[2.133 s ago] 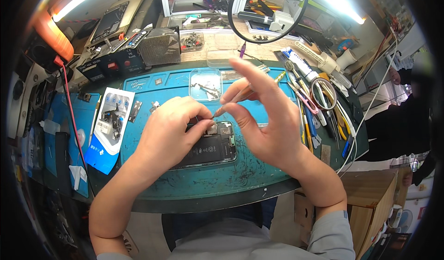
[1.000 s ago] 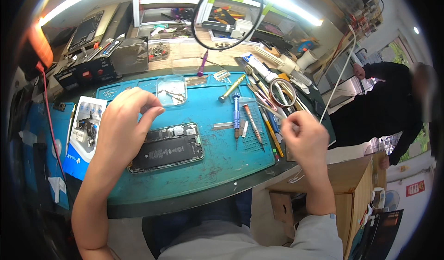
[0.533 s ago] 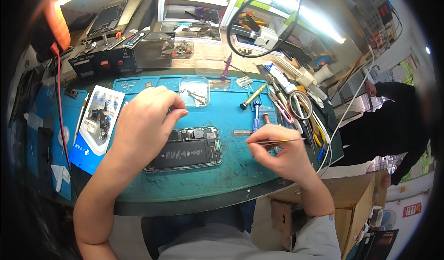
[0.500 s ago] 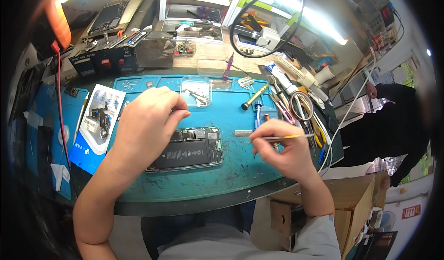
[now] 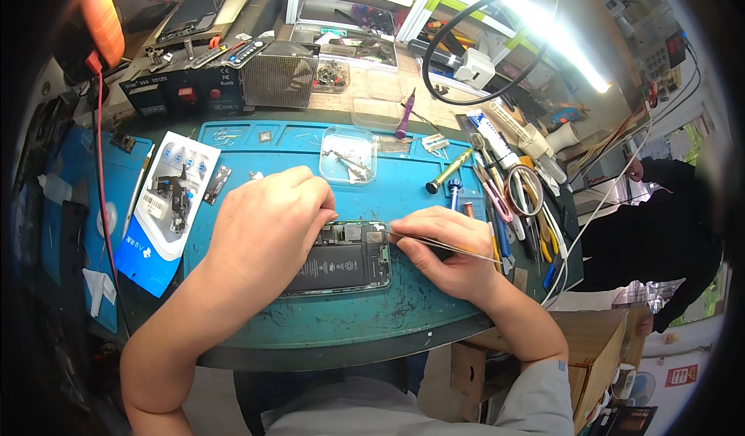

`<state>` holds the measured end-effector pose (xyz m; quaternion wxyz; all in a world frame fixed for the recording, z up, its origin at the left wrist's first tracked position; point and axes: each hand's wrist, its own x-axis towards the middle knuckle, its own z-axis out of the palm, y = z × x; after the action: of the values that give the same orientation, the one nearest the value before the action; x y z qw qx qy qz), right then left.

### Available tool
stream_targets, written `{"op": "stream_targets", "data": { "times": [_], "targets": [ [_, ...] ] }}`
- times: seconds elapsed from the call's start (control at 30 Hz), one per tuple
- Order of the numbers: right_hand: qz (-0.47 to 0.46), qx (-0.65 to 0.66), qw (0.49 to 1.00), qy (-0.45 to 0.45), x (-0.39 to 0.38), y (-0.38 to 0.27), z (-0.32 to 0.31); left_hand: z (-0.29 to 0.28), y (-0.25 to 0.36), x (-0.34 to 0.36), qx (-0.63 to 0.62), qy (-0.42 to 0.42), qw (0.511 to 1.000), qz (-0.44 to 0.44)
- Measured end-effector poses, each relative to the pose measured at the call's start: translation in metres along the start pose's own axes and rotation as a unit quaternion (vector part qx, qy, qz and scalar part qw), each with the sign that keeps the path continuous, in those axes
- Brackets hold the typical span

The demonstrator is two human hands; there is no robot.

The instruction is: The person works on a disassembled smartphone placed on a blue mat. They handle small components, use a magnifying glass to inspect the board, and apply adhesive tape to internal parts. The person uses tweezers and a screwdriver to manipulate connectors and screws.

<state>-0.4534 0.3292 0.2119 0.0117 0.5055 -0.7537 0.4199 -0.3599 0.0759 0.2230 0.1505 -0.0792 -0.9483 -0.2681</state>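
An opened phone [image 5: 341,264] lies on the blue work mat [image 5: 310,320], its black battery and inner parts bare. My left hand [image 5: 268,223] is over the phone's left part and hides it. Its thumb and fingers are pinched together; anything between them is out of sight. My right hand [image 5: 454,254] grips a pair of thin metal tweezers [image 5: 442,243], whose tips are at the phone's upper right corner; whether they touch it I cannot tell. Behind the phone is a clear plastic box [image 5: 323,157] with small metal parts [image 5: 351,164] inside.
A blue and white package [image 5: 174,195] with a black part lies left. On the right are several tools, including a yellow-green screwdriver [image 5: 450,171], a purple screwdriver [image 5: 405,116] and a tape roll [image 5: 524,190]. A black cable loop [image 5: 425,56] hangs above. A person in black [image 5: 644,226] stands right.
My right hand has moved left with the tweezers, bringing their tips to the phone. The left hand stays pinched over the phone. The whole view has shifted slightly.
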Motion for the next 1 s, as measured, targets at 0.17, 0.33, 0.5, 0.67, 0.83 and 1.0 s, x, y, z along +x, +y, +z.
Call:
{"op": "stream_targets", "data": {
  "times": [0.17, 0.33, 0.5, 0.67, 0.83, 1.0],
  "targets": [
    [-0.037, -0.009, 0.999, -0.006, 0.003, -0.001, 0.001, 0.0, 0.001, 0.0, 0.001, 0.0, 1.0, -0.001],
    [-0.044, -0.017, 0.999, -0.01, 0.003, 0.001, 0.002, -0.001, 0.001, 0.001, -0.009, 0.005, 1.0, -0.014],
    [-0.051, -0.018, 0.998, -0.016, 0.004, 0.001, 0.003, -0.01, -0.011, 0.008, 0.011, 0.071, 0.997, -0.005],
    [-0.059, -0.014, 0.998, -0.015, 0.005, 0.001, 0.002, -0.026, -0.026, 0.015, 0.0, 0.091, 0.994, -0.053],
    [-0.052, -0.014, 0.998, -0.015, 0.004, 0.001, 0.002, -0.031, -0.03, 0.017, -0.016, 0.091, 0.992, -0.082],
    [-0.044, -0.01, 0.999, -0.008, 0.002, 0.0, 0.001, -0.026, -0.029, 0.017, -0.009, 0.076, 0.994, -0.08]
  ]
}}
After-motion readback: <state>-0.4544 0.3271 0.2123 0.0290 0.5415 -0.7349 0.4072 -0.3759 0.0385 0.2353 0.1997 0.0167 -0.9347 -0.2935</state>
